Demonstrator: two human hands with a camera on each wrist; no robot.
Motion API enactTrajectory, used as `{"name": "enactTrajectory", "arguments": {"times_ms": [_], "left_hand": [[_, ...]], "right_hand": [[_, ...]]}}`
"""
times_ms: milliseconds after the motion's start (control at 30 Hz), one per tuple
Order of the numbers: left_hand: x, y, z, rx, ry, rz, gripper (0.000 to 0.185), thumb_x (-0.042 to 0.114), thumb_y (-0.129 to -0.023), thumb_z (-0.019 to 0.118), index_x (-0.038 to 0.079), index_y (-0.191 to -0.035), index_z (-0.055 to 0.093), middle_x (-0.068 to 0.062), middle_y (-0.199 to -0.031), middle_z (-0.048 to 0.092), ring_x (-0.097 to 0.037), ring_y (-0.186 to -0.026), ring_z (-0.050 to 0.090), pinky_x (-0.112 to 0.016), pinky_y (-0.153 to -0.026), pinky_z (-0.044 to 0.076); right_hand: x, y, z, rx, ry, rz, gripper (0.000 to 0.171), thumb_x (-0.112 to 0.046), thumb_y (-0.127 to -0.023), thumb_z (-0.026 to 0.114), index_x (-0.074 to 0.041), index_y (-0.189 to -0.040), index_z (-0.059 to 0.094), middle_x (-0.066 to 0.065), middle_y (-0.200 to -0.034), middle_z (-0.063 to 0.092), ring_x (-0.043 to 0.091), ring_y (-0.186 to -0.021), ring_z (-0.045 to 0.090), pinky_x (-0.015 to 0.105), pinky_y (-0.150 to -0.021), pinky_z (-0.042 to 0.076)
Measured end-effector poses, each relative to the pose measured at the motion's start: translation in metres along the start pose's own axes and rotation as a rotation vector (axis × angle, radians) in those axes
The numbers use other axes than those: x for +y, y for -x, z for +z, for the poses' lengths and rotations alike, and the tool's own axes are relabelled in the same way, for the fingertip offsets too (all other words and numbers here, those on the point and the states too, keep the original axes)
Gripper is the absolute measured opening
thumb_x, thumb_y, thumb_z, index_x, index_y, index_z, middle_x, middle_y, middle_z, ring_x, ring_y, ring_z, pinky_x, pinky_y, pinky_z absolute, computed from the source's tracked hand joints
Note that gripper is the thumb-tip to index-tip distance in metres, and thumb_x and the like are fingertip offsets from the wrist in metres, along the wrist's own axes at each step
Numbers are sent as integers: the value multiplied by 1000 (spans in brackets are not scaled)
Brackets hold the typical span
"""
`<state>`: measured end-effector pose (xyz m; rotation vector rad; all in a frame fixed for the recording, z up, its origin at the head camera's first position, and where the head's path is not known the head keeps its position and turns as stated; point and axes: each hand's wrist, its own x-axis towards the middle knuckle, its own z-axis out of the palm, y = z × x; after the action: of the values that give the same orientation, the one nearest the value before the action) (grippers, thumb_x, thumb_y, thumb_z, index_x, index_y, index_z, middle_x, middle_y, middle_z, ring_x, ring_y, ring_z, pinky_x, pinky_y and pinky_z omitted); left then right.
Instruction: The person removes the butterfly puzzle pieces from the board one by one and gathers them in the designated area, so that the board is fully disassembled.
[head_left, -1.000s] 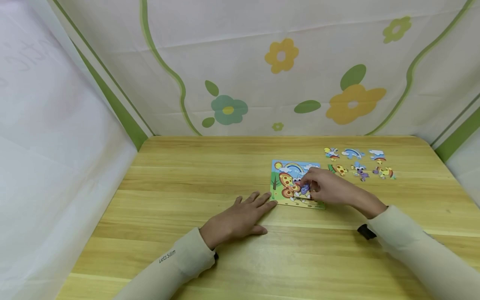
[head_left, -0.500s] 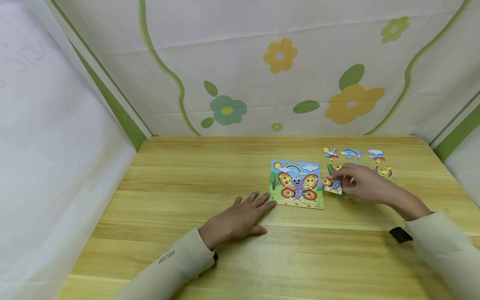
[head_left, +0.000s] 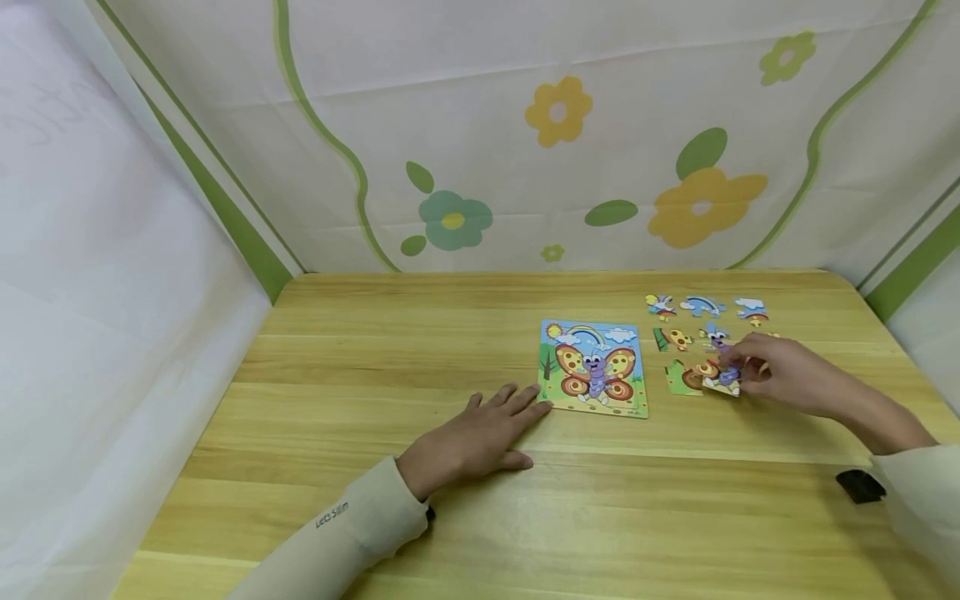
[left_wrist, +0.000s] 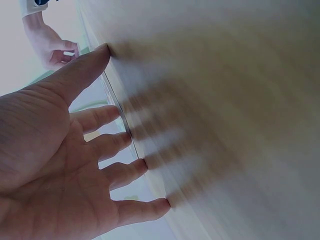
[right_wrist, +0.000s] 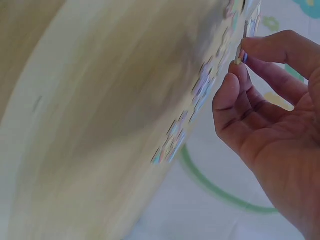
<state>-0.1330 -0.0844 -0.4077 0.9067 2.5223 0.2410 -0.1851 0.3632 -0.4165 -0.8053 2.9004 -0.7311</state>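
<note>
My right hand (head_left: pixel 795 375) pinches a jigsaw piece (head_left: pixel 722 383) printed with a purple body, white feet and part of an orange wing. It holds the piece tilted, close over the table, right beside a green corner piece (head_left: pixel 681 379). In the right wrist view the held piece (right_wrist: pixel 240 56) shows edge-on between thumb and fingertips. My left hand (head_left: pixel 476 433) rests palm down on the table with its fingers spread. Its fingertips lie at the lower left corner of a square butterfly picture board (head_left: pixel 547 362).
Beyond the right hand lie loose jigsaw pieces in rows: a sun piece (head_left: pixel 661 306), a rainbow piece (head_left: pixel 702 306), a cloud piece (head_left: pixel 752 309), a yellow wing piece (head_left: pixel 672 339) and a purple head piece (head_left: pixel 716 335). A flowered cloth (head_left: pixel 480 125) hangs behind the wooden table (head_left: pixel 390 333).
The right hand has carried its jigsaw piece rightward from over the butterfly board to beside the green corner piece. The whole butterfly picture now shows. My left hand has stayed in place.
</note>
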Motion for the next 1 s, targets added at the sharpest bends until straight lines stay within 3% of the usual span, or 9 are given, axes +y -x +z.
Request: {"name": "enactTrajectory", "arguments": {"times_ms": [167, 533, 733, 1000], "left_hand": [[0, 0, 0, -2, 1, 0, 77, 45, -105, 60, 27, -169, 22, 0, -178, 12, -29, -164, 15, -66, -124, 29], [-1, 0, 1, -1, 10, 0, 77, 45, -105, 60, 28, -169, 21, 1, -178, 12, -29, -164, 15, -66, -124, 28], [-1, 0, 1, 3, 9, 3, 77, 45, -105, 60, 28, -169, 22, 1, -178, 13, -29, -164, 15, -66, -124, 29], [-1, 1, 1, 11, 14, 7, 77, 45, -105, 61, 27, -169, 23, 1, -178, 13, -29, -164, 15, -66, -124, 29]], "right_hand": [[9, 6, -2, -44, -2, 13, 32, 17, -80, 72, -2, -105, 75, -7, -89, 57, -2, -73, 41, 21, -58, 36], [17, 6, -5, -161, -19, 105, 33, 18, -82, 69, 2, -111, 72, 1, -99, 67, -4, -76, 44, 22, -60, 42], [22, 4, 2, -121, 60, 28, 36, 19, -78, 72, 1, -109, 72, -4, -93, 63, -3, -76, 43, 21, -60, 40], [23, 6, 8, -28, 128, -96, 43, 23, -72, 74, -8, -101, 74, -8, -92, 54, -3, -76, 36, 21, -61, 31]]}}
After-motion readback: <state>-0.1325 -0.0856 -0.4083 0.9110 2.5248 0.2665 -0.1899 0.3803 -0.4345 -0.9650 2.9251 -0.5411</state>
